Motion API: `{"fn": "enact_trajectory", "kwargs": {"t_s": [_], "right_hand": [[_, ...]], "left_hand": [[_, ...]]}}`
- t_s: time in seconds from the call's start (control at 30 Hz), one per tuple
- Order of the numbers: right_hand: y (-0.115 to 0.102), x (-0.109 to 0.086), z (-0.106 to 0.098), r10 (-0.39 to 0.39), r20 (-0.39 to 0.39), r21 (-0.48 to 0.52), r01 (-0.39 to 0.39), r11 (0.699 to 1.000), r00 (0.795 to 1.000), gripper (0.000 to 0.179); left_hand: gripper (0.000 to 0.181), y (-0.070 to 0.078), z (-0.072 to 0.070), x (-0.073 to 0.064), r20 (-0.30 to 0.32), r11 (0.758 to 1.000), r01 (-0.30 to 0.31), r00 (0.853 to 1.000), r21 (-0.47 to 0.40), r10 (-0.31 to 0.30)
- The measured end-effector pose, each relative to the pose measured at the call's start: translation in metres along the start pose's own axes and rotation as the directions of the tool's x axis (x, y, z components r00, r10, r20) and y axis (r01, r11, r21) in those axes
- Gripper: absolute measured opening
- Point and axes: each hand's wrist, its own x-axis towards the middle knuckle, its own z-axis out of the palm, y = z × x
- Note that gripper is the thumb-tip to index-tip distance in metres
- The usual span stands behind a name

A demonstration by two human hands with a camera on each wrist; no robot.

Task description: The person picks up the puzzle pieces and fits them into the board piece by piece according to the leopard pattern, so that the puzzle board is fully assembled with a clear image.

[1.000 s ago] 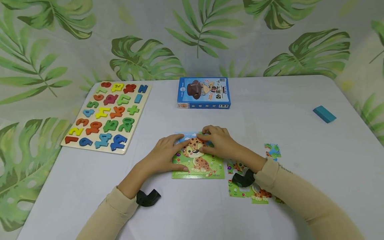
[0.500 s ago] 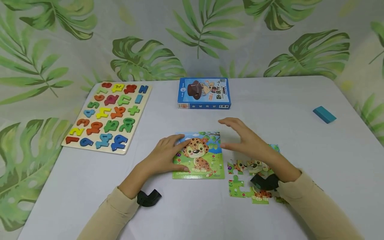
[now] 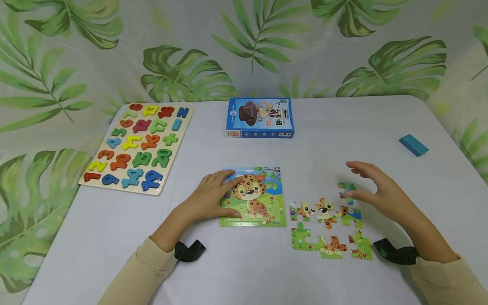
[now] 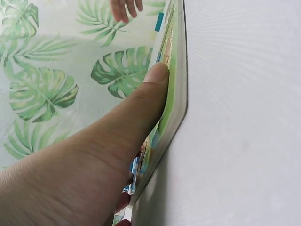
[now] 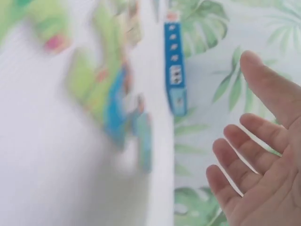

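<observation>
My left hand (image 3: 207,197) rests on the left side of a square puzzle board (image 3: 272,212) with a cartoon spotted cat sitting on grass under a blue sky. Its thumb (image 4: 146,94) lies flat along the board's face near the edge in the left wrist view, and its other fingers are mostly hidden there. To the right of the board lie loose jigsaw pieces (image 3: 302,237) with the same picture, blurred in the right wrist view. Over their far right end hovers my right hand (image 3: 386,197), fingers spread and holding nothing. Its thumb overlaps a blue-green piece (image 3: 347,186) in the head view.
A wooden number board (image 3: 164,186) with colourful numerals lies at the left. At the back middle is a blue box (image 3: 259,134) with a hat picture. A teal block (image 3: 413,145) lies at the far right, before a leaf-print cloth (image 3: 320,63).
My right hand has left the puzzle board and moved right, past the loose pieces, uncovering the board's upper right and the pieces. The left hand has stayed in place.
</observation>
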Motion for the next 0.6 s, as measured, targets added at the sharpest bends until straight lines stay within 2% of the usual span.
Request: {"fn": "enact_trajectory", "kwargs": {"t_s": [0.17, 0.33, 0.53, 0.6], "right_hand": [[0.026, -0.009, 0.002, 0.064, 0.032, 0.003, -0.065, 0.998, 0.997, 0.067], [0.043, -0.012, 0.004, 0.093, 0.045, -0.006, -0.093, 0.996, 0.995, 0.066], [0.055, -0.016, 0.007, 0.095, 0.059, -0.062, -0.092, 0.994, 0.994, 0.064], [0.057, -0.016, 0.008, 0.075, 0.069, -0.068, -0.071, 0.995, 0.995, 0.061]], "left_hand": [[0.093, 0.0, 0.0, 0.0, -0.001, 1.0, -0.002, 1.0, -0.01, 0.002], [0.093, 0.0, 0.001, 0.0, -0.001, 1.0, -0.001, 1.0, -0.018, 0.001], [0.094, -0.001, 0.002, 0.0, 0.001, 1.0, 0.006, 1.0, -0.016, -0.006], [0.094, -0.001, 0.003, 0.0, 0.0, 1.0, 0.006, 1.0, -0.018, -0.006]]}}
